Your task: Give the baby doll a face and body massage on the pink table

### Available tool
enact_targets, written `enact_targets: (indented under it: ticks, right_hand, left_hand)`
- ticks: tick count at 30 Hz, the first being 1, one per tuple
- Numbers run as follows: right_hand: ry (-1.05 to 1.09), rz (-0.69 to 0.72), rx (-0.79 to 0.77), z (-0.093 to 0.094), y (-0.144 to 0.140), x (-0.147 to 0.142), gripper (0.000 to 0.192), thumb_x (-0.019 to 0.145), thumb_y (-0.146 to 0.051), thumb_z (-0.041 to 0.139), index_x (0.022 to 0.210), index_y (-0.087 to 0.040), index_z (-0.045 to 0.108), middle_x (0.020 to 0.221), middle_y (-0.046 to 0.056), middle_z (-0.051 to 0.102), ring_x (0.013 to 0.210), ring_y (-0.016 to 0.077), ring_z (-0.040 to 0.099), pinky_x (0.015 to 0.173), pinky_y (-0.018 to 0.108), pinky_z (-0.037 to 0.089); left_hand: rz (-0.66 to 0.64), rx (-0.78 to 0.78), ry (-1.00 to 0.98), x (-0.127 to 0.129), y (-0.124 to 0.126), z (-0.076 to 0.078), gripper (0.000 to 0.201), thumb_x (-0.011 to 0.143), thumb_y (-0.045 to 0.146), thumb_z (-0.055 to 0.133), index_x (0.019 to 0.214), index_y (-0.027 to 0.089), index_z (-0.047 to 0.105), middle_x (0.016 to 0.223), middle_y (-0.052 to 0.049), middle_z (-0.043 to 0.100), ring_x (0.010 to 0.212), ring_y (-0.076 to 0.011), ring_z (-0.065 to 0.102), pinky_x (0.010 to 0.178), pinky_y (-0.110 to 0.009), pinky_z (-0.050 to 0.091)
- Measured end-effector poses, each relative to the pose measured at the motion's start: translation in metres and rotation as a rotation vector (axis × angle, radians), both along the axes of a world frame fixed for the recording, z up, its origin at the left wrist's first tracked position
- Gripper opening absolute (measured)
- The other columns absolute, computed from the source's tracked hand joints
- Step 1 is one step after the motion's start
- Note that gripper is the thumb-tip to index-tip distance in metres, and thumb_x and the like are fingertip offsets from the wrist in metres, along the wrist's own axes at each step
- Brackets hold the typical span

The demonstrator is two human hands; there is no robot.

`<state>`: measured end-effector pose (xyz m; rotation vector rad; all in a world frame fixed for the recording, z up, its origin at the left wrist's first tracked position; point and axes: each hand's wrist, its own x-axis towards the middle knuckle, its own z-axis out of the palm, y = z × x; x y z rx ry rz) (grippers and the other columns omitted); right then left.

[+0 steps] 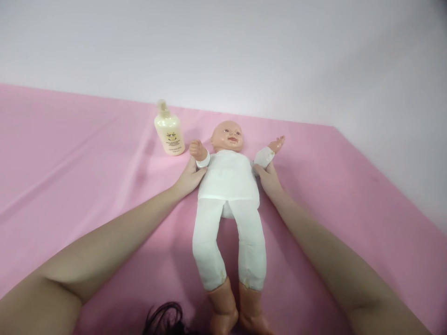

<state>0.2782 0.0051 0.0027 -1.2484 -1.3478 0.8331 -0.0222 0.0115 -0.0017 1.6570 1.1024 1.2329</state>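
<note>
**Doll flat on the pink sheet, both of your hands at its sides**

The doll [228, 186] lies on its back near the middle of the pink sheet [70, 153], head towards the wall and feet towards you. It wears a white top and white leggings; its bare plastic feet sit at the bottom edge of the view. Both its arms are raised outward, each with a white cuff at the wrist.

Your left hand [189, 177] rests against the doll's side just under its raised arm, touching the white top near the armpit. The fingers lie together and extended, laid flat along the cloth rather than curled around anything. The fingertips are partly hidden behind the doll's cuff, so you cannot tell whether they grip the fabric.

Your right hand [269, 179] mirrors it on the opposite side, touching the top just below the other cuffed arm. Its fingers are likewise held together and lightly bent against the body; no pinch is visible.

One container is present: a cream-coloured bottle [169, 130] stands upright on the sheet, just beside the doll's fist and apart from your left hand. Its cap is on. Its walls are opaque, so its contents cannot be judged.

A plain pale wall [244, 46] rises behind the sheet. A lock of dark hair [164, 318] hangs at the bottom edge.
</note>
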Motion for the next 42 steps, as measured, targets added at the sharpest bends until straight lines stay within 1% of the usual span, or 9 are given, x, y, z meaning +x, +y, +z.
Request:
enact_targets:
  ticks: [5, 9, 17, 20, 25, 35, 42]
  right_hand:
    - [-0.013, -0.011, -0.005, 0.0022, -0.0003, -0.0013, 0.052, 0.090, -0.038, 0.061, 0.141, -0.031, 0.055, 0.135, 0.005, 0.068, 0.125, 0.0272, 0.063, 0.114, 0.048, 0.049]
    - [-0.021, -0.018, -0.013, 0.0043, -0.0011, -0.0018, 0.053, 0.089, -0.037, 0.061, 0.141, -0.029, 0.056, 0.136, 0.006, 0.068, 0.125, 0.0275, 0.063, 0.113, 0.047, 0.049]
    - [-0.023, -0.021, -0.004, -0.0006, 0.0009, 0.0005, 0.051, 0.089, -0.037, 0.061, 0.140, -0.030, 0.057, 0.133, 0.005, 0.069, 0.124, 0.0274, 0.064, 0.112, 0.048, 0.050]
    - [-0.023, -0.020, -0.008, 0.0006, 0.0004, 0.0001, 0.050, 0.090, -0.037, 0.061, 0.139, -0.030, 0.057, 0.133, 0.006, 0.069, 0.122, 0.0275, 0.064, 0.112, 0.047, 0.051]
    - [-0.016, -0.018, -0.015, 0.0034, -0.0010, -0.0009, 0.050, 0.089, -0.037, 0.061, 0.139, -0.030, 0.058, 0.133, 0.005, 0.069, 0.125, 0.0275, 0.063, 0.113, 0.047, 0.049]
    - [-0.013, -0.013, -0.005, 0.0032, -0.0016, -0.0013, 0.050, 0.090, -0.036, 0.060, 0.139, -0.029, 0.057, 0.136, 0.006, 0.068, 0.124, 0.0271, 0.064, 0.112, 0.047, 0.050]
    - [-0.018, -0.008, 0.015, 0.0028, -0.0005, -0.0010, 0.049, 0.089, -0.035, 0.060, 0.138, -0.030, 0.058, 0.132, 0.005, 0.069, 0.123, 0.0265, 0.064, 0.112, 0.047, 0.049]
  left_hand:
    - [0.007, -0.003, -0.010, 0.0006, 0.0006, -0.0006, 0.044, 0.092, 0.029, 0.062, 0.133, 0.019, 0.051, 0.139, -0.012, 0.063, 0.134, -0.0297, 0.058, 0.120, -0.050, 0.042]
    - [0.008, 0.001, 0.006, 0.0002, 0.0010, -0.0009, 0.043, 0.092, 0.029, 0.062, 0.132, 0.019, 0.052, 0.143, -0.012, 0.062, 0.138, -0.0302, 0.055, 0.122, -0.051, 0.039]
    - [-0.001, 0.008, -0.011, 0.0003, 0.0008, -0.0009, 0.044, 0.092, 0.030, 0.062, 0.133, 0.019, 0.051, 0.142, -0.012, 0.062, 0.137, -0.0298, 0.056, 0.121, -0.049, 0.040]
    - [0.005, 0.007, -0.007, 0.0005, 0.0004, -0.0002, 0.044, 0.091, 0.029, 0.062, 0.133, 0.019, 0.052, 0.142, -0.012, 0.062, 0.137, -0.0298, 0.056, 0.122, -0.049, 0.040]
    - [0.004, 0.004, -0.001, 0.0003, 0.0005, 0.0004, 0.044, 0.092, 0.029, 0.062, 0.133, 0.019, 0.051, 0.142, -0.012, 0.062, 0.136, -0.0304, 0.056, 0.121, -0.050, 0.041]
    - [-0.004, 0.001, 0.006, -0.0005, 0.0019, -0.0013, 0.046, 0.092, 0.030, 0.062, 0.135, 0.020, 0.050, 0.142, -0.012, 0.062, 0.136, -0.0305, 0.057, 0.121, -0.052, 0.040]
    - [-0.003, 0.002, -0.016, 0.0009, 0.0000, 0.0010, 0.044, 0.092, 0.030, 0.062, 0.132, 0.019, 0.051, 0.141, -0.013, 0.062, 0.136, -0.0307, 0.056, 0.122, -0.052, 0.039]
